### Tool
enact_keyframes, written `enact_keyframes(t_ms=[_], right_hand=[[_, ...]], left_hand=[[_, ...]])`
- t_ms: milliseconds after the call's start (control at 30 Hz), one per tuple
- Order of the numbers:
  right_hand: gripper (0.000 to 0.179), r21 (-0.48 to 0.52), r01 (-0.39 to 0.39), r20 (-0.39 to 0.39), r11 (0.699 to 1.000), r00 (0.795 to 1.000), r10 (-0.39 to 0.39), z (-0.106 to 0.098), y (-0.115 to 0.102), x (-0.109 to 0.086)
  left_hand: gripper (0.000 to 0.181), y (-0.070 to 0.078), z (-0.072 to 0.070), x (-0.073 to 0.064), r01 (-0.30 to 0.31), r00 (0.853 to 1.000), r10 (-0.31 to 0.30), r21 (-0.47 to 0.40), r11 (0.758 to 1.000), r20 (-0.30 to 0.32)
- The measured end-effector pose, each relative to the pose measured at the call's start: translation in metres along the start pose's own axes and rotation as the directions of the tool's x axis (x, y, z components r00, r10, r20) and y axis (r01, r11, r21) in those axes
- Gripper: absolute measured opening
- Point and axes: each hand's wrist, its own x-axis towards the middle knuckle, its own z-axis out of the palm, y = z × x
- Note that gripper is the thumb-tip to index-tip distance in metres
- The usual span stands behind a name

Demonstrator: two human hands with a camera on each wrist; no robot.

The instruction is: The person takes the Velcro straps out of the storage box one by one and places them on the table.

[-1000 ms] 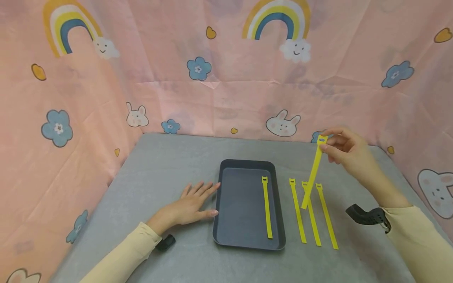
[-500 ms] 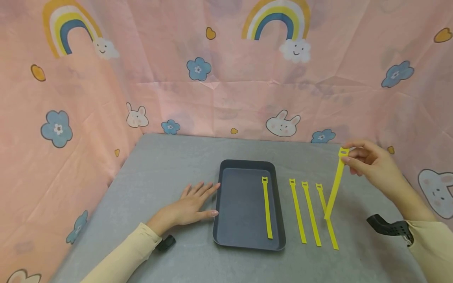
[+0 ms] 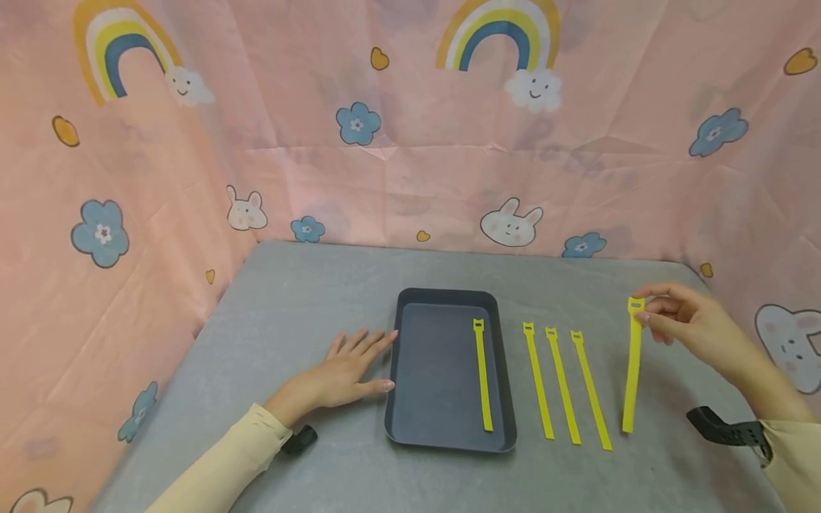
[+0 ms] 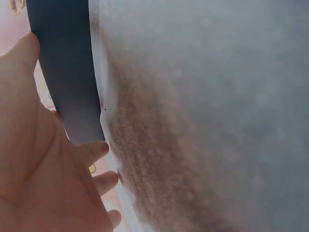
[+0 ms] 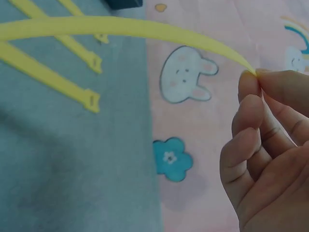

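Note:
Between the thumb and fingertips of my right hand (image 3: 699,324) hangs a yellow cable tie (image 3: 633,370), pinched at its slotted head. The right wrist view shows this flat tie (image 5: 120,26) bending away from the fingers. To its left, three matching cable ties lie side by side on the grey table: one nearest the tray (image 3: 539,385), a middle one (image 3: 564,388) and a right one (image 3: 591,392). Another tie (image 3: 484,385) lies lengthwise inside the dark tray (image 3: 430,370), along its right side. My left hand (image 3: 343,376) has spread, straight fingers, with fingertips right at the tray's left rim.
The grey tabletop (image 3: 308,285) extends around the tray. Pink printed cloth (image 3: 410,164) stands behind the table and along both sides. A black band (image 3: 725,427) is worn at the right wrist, and a dark device (image 3: 300,440) shows by the left cuff.
My right hand has carried its cable tie rightward and lower, from over the middle tie to the right of the row. The left hand, tray and lying ties have stayed put.

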Motion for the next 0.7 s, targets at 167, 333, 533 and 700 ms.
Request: enact_keyframes(t_ms=[167, 333, 533, 700], right_hand=[[0.030, -0.017, -0.047, 0.023, 0.999, 0.999, 0.048, 0.005, 0.015, -0.004], [0.029, -0.011, -0.048, 0.032, 0.999, 0.998, 0.048, 0.013, 0.026, -0.005], [0.031, -0.087, -0.068, 0.008, 0.994, 0.998, 0.069, 0.021, 0.034, -0.003], [0.032, -0.093, -0.063, 0.001, 0.994, 0.998, 0.063, 0.027, 0.044, 0.000]], left_hand=[[0.085, -0.001, 0.001, 0.000, -0.005, 1.000, 0.005, -0.005, 1.000, -0.008], [0.085, -0.002, 0.001, 0.000, -0.008, 1.000, 0.008, -0.007, 1.000, -0.011], [0.085, -0.002, 0.001, 0.001, -0.010, 1.000, 0.010, -0.002, 1.000, -0.010], [0.085, -0.001, 0.001, 0.001, -0.008, 1.000, 0.008, -0.008, 1.000, -0.008]])
